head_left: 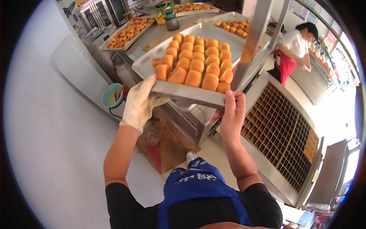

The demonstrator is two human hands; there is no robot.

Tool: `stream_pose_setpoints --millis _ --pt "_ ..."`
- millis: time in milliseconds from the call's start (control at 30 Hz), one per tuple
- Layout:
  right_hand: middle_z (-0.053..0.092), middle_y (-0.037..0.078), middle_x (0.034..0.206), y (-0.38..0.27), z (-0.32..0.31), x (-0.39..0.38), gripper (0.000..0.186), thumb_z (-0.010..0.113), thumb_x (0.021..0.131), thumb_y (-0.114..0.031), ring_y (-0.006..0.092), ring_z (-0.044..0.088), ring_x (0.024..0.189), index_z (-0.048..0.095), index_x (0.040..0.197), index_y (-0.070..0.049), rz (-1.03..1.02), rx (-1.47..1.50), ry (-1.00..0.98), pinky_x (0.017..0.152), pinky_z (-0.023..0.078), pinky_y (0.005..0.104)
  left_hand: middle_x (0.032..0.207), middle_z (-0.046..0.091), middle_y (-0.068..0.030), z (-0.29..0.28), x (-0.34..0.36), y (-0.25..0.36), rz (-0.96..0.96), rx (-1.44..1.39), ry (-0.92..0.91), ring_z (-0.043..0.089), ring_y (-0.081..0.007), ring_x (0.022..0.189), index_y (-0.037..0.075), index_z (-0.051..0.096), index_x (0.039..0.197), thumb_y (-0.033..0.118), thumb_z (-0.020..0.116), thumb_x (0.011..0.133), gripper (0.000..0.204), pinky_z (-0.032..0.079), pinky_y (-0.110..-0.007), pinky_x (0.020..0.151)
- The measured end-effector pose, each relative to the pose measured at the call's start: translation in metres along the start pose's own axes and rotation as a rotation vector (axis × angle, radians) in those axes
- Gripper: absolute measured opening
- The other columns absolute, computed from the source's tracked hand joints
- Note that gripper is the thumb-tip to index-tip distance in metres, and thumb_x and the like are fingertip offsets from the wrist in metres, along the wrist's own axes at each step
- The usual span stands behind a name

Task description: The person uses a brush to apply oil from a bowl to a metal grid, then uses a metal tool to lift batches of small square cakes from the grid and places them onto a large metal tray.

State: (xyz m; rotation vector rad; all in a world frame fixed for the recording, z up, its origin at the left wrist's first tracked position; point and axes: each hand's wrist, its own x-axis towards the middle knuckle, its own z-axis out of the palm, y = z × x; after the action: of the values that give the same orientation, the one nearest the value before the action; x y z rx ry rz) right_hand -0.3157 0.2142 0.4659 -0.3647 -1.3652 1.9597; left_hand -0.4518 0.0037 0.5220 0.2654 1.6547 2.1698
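Both my hands hold a metal baking tray (188,96) by its near edge, raised over the work table's near end. Several rows of golden-brown bread rolls (196,65) stand packed together on it. My left hand (139,101) wears a white knitted glove and is closed on the tray's left corner. At the right corner my bare right hand (231,116) grips the rim, its thumb on top and its other fingers partly hidden. Just beyond lies a larger shallow tray (143,65), partly covered by the rolls; I cannot tell whether the two trays touch.
Broken bread pieces fill a tray (102,47) at the far left, near a potted plant (172,23). A metal post (249,53) stands close on the right. Beyond it are a grid-topped unit (280,129) and a person in a red apron (284,63). A blue bucket (109,88) is at left.
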Motion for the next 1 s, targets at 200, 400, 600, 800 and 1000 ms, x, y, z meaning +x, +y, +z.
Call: stream_pose_setpoints --millis 200,400,600,800,1000 --pt "0.059 0.008 0.072 0.025 0.094 0.144 0.036 0.06 0.106 -0.031 0.0162 0.057 0.051 0.052 0.111 0.004 -0.009 -0.111 0.17 0.044 0.051 0.0351 0.146 0.058 -0.015 -0.045 0.219 0.046 -0.142 0.093 -0.287 0.068 -0.0293 0.12 0.002 0.057 0.145 0.045 0.076 0.097 0.067 0.053 -0.04 0.107" --pt "0.064 0.004 0.071 0.006 0.093 0.16 0.028 0.061 0.105 -0.029 0.0119 0.053 0.048 0.066 0.107 -0.002 0.005 -0.207 0.154 0.039 0.043 0.0281 0.128 0.069 -0.0093 -0.035 0.222 0.079 -0.007 0.161 -0.412 0.071 -0.0195 0.107 0.012 0.062 0.141 0.042 0.075 0.097 0.055 0.063 -0.035 0.082" --pt "0.064 0.006 0.071 -0.059 0.124 0.245 0.027 0.067 0.102 -0.031 0.007 0.05 0.05 0.065 0.103 -0.004 0.078 -0.348 0.22 0.04 0.04 0.0222 0.078 0.071 -0.0053 -0.031 0.313 0.166 -0.042 0.235 -0.608 0.062 -0.0159 0.062 0.013 0.068 0.093 0.051 0.065 0.102 0.039 0.049 -0.033 0.055" --pt "0.058 0.002 0.064 -0.108 0.203 0.267 0.036 0.062 0.103 -0.04 0.0044 0.038 0.041 0.059 0.084 -0.01 0.106 -0.49 0.333 0.034 0.028 0.02 0.065 0.059 -0.0055 -0.033 0.363 0.218 -0.058 0.273 -0.711 0.051 -0.0174 0.05 0.011 0.063 0.075 0.054 0.071 0.098 0.05 0.043 -0.031 0.046" --pt "0.057 0.0 0.061 -0.159 0.238 0.267 0.039 0.061 0.104 -0.04 0.0007 0.041 0.039 0.056 0.078 -0.012 -0.013 -0.521 0.304 0.032 0.034 0.0152 0.066 0.062 -0.0048 -0.034 0.35 0.257 0.101 0.254 -0.655 0.057 -0.0132 0.051 0.016 0.059 0.078 0.048 0.07 0.101 0.04 0.042 -0.025 0.04"
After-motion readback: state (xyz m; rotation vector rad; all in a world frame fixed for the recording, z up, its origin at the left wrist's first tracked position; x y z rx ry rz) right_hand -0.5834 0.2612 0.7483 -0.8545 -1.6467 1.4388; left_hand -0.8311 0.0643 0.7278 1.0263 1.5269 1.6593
